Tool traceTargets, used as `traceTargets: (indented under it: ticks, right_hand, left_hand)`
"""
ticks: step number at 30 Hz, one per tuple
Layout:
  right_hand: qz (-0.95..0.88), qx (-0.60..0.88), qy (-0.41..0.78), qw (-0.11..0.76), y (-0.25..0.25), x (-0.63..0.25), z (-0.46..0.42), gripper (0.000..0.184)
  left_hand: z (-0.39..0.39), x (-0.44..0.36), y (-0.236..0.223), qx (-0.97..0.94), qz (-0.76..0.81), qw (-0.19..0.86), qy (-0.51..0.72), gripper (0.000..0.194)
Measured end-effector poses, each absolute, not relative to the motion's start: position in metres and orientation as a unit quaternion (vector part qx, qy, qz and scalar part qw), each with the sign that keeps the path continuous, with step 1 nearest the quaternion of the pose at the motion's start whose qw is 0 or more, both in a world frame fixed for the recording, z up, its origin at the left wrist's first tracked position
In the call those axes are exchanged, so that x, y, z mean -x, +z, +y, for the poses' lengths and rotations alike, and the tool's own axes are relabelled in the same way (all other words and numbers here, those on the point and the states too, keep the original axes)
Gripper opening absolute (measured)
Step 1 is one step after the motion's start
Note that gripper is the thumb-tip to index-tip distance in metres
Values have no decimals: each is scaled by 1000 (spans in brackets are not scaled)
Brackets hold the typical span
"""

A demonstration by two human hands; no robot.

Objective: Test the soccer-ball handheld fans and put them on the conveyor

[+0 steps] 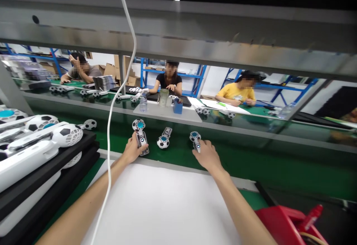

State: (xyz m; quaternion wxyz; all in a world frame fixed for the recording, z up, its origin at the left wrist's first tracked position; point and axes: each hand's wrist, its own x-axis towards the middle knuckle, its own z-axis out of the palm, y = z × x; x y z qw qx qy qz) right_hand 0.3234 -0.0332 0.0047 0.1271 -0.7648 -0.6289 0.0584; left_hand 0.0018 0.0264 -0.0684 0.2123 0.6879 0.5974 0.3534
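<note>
Over green belt (240, 159), both hands grip ball-patterned plastic devices.

Directly beyond the white sheet (167, 204) lie three football-patterned devices (163, 139) in a row (soccer-ball ends and all). Farther beyond it are three people (170, 80) and one blue box (177, 107); to its right, one red bin (281, 224).

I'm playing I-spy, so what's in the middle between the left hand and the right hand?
One soccer-ball gadget lies on the green surface between the left hand and the right hand. The head view shows it.
</note>
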Motion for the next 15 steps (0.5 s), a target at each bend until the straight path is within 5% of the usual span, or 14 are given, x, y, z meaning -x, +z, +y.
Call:
traceTargets:
  ticks: [4,12,15]
  right_hand:
    - [-687,698,116,165,10,-294,-44,51]
    - [-722,648,176,164,-2,-236,-11,65]
    - [-721,641,195,177,-5,-222,6,52]
  left_hand:
    - [26,-2,-74,-711,585,192,338,84]
    - [31,-1,-86,-760,527,180,335,50]
    - [32,0,-87,-756,519,170,361,44]
